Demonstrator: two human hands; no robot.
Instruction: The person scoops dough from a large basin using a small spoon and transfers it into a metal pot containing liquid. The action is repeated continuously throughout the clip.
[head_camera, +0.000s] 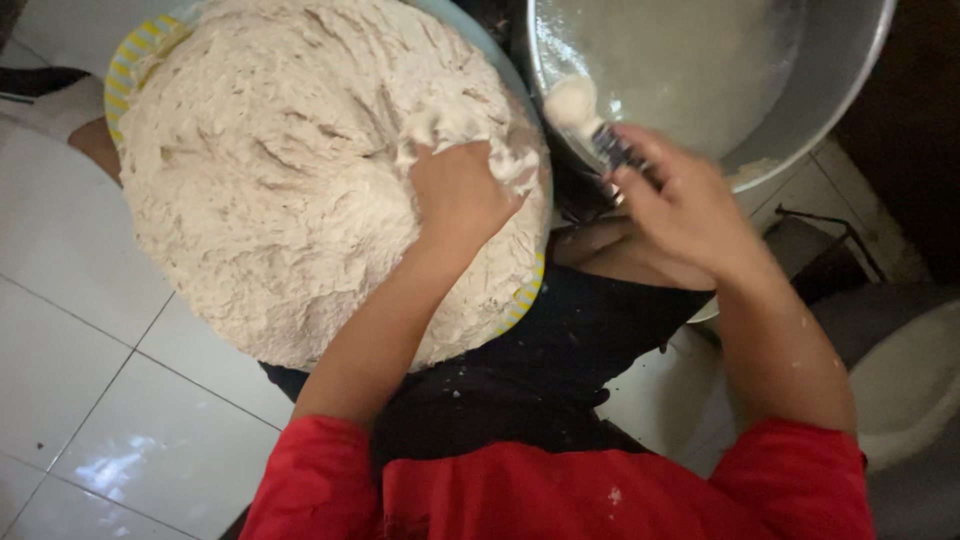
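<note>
A big mound of pale, shaggy dough (290, 170) fills a wide bowl with a yellow-striped rim (135, 55) on the floor. My left hand (462, 188) presses into the dough's right side, its fingers coated in sticky dough. My right hand (680, 205) grips a small dark-handled tool (612, 145) whose end carries a lump of dough (572, 100). That lump sits at the rim of a large metal basin (760, 110) at the upper right. Flour dusts the inside of the basin.
White floor tiles (90, 400) lie to the left and below the bowl. My dark-clothed legs (540, 360) sit between bowl and basin. A grey and white object (900, 370) stands at the right edge. A dark metal stand (830, 240) is beside the basin.
</note>
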